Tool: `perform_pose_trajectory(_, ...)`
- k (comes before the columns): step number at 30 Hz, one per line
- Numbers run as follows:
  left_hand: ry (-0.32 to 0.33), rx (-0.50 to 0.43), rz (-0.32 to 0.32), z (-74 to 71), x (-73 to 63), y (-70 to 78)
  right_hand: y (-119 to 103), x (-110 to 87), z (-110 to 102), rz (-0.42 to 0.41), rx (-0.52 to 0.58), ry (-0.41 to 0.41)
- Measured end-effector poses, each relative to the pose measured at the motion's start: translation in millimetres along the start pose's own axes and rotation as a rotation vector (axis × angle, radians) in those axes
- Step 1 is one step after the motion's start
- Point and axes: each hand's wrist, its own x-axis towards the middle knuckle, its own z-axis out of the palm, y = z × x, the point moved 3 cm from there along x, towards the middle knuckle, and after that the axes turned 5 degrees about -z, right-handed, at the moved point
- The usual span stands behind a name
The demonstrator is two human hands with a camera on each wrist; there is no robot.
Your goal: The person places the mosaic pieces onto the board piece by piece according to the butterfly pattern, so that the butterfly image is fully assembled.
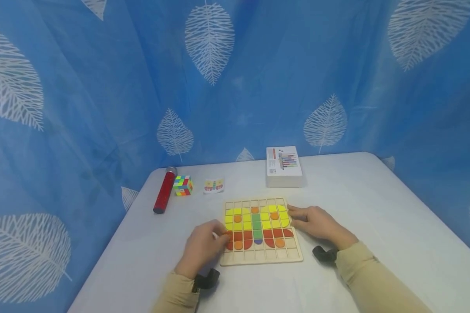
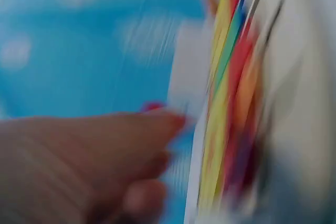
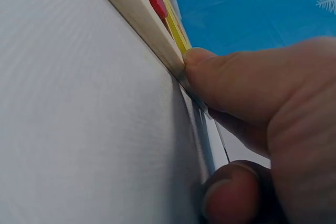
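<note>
A square wooden grid board lies flat on the table, filled with coloured mosaic pieces in a butterfly pattern: yellow upper wings, red lower wings, a green body and several orange discs. At the board's left edge, my left hand pinches a small orange-red piece between thumb and index finger. That hand is blurred in the left wrist view. My right hand rests against the board's right edge, the thumb touching its wooden side beside a yellow piece.
Behind the board lie a small butterfly pattern card, a puzzle cube and a red microphone towards the left. A white box stands at the back. Blue leaf-print cloth hangs behind the white table.
</note>
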Motion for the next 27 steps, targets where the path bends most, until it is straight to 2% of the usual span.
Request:
perform_pose_trajectory(5,0.087,0.09,0.404,31.1,-9.6,65.7,2,-4.6,-2,-0.014,-0.006,0.029)
perform_pose_trajectory(7,0.096,0.125,0.5,43.2,-11.0,85.1,2,-4.5,-2,-0.015,-0.007,0.038)
perform_pose_trajectory(8,0.098,0.144,0.528,49.1,-10.5,92.4,1,-4.2,-2,-0.019,-0.008,0.04)
perform_pose_trajectory(10,0.097,0.16,0.557,57.9,-9.1,103.7,0,-3.2,-2,-0.028,-0.006,0.042)
perform_pose_trajectory(13,0.09,0.188,0.564,67.0,-7.0,111.2,-3,-2.0,-1,-0.037,0.001,0.037)
perform_pose_trajectory(21,0.067,0.146,0.564,75.6,-6.3,109.2,-4,-2.8,-2,-0.015,-0.014,0.04)
perform_pose_trajectory(27,0.087,0.147,0.582,78.7,-6.9,111.0,-4,-3.7,-1,0.001,0.004,0.041)
